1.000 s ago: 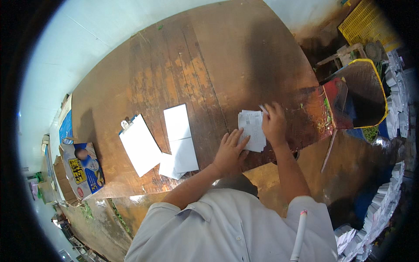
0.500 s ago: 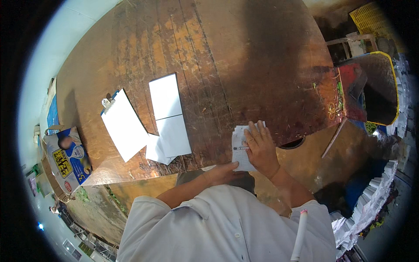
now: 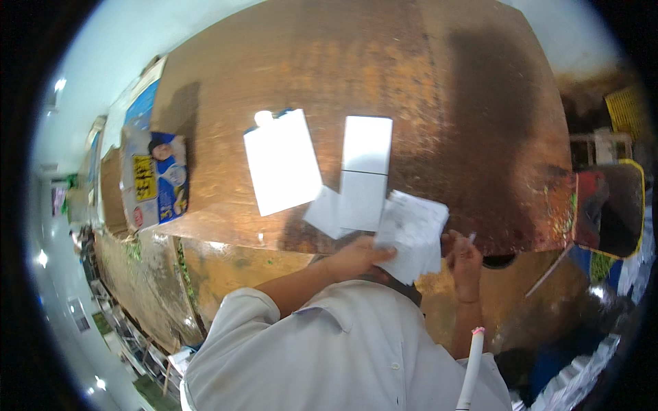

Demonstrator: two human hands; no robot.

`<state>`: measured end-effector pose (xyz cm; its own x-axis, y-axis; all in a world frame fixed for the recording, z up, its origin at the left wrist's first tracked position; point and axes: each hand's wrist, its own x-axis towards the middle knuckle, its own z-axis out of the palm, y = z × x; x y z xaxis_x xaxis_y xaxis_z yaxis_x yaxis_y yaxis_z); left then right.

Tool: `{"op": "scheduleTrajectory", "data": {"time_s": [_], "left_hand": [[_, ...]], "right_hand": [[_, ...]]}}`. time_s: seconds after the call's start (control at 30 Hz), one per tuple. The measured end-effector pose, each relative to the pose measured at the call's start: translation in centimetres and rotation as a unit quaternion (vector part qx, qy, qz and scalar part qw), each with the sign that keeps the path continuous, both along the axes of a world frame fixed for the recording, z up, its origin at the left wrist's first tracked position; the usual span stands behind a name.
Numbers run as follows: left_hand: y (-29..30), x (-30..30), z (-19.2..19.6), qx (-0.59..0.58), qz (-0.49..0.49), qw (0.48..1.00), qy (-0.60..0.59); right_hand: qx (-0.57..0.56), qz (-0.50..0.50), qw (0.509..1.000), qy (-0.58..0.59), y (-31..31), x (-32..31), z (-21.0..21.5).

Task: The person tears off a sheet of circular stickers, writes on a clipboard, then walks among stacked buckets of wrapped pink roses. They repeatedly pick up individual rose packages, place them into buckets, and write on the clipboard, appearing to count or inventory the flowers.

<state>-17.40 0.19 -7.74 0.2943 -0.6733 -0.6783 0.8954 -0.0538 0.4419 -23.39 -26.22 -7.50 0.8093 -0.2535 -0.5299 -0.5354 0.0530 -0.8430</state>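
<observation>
Your left hand is pinching the paper slips by the near edge of the table; your right's gripping some slim pale thing, too blurry to name. Tbh I'd be squaring those uneven edges. The white pad and clipboard are lying farther left.
</observation>
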Motion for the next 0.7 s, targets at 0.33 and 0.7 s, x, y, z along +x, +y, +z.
{"op": "scheduleTrajectory", "data": {"time_s": [0.33, 0.7], "left_hand": [[21.6, 3.9, -1.2, 0.118, 0.204, 0.964, -0.120], [27.1, 9.5, -1.7, 0.484, 0.217, 0.680, -0.506]], "right_hand": [[0.145, 0.258, 0.943, -0.154, 26.0, 14.3, 0.1], [-0.439, 0.191, 0.866, -0.145, 29.8, 18.4, -4.7]]}}
